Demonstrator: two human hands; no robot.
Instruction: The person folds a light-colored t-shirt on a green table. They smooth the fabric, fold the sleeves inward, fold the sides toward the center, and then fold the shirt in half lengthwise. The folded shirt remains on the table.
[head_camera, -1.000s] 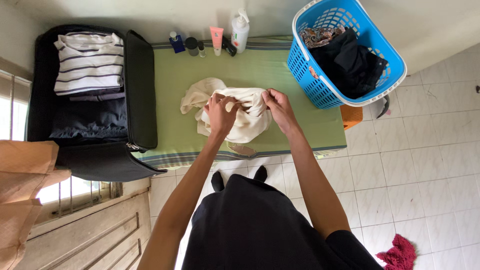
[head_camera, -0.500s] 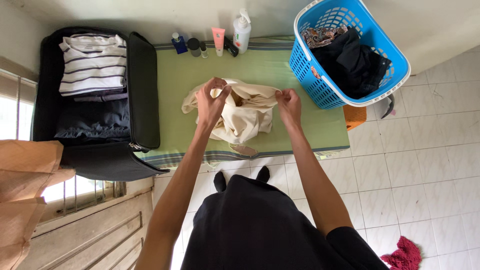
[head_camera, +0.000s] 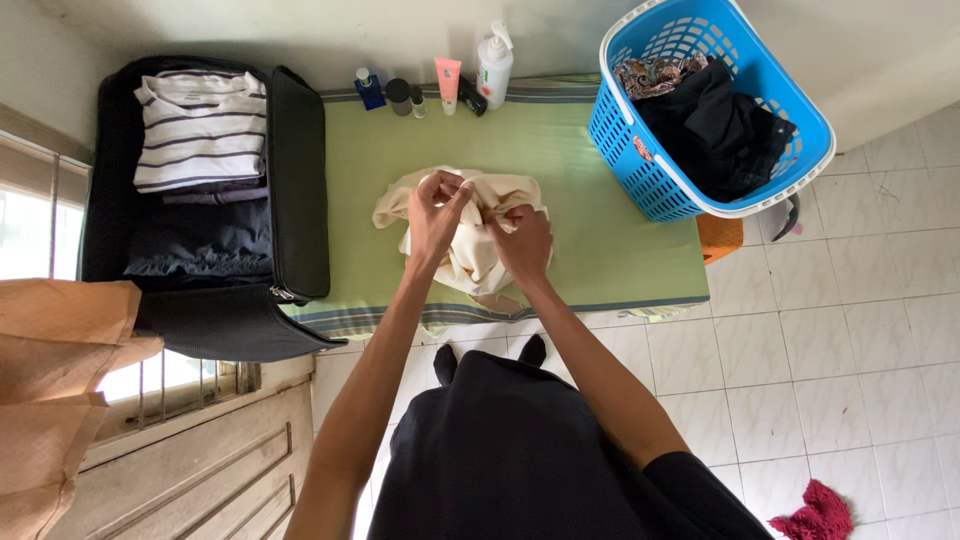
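Note:
A crumpled cream garment (head_camera: 470, 262) lies bunched on the green mat (head_camera: 580, 190) in the middle of the view. My left hand (head_camera: 436, 212) pinches its upper edge with thumb and fingers. My right hand (head_camera: 523, 240) grips a fold of the same cloth just to the right, close beside the left hand. Both forearms reach out from my dark clothing at the bottom of the view.
An open black suitcase (head_camera: 290, 180) at the left holds a folded striped shirt (head_camera: 200, 130) over dark clothes. A blue laundry basket (head_camera: 640, 150) with dark garments stands at the right. Several toiletry bottles (head_camera: 493, 65) line the mat's far edge. A red cloth (head_camera: 815, 515) lies on the tiled floor.
My hands had spread apart, stretching the garment's edge; now my right hand has moved left, close to the left hand, bunching the cloth.

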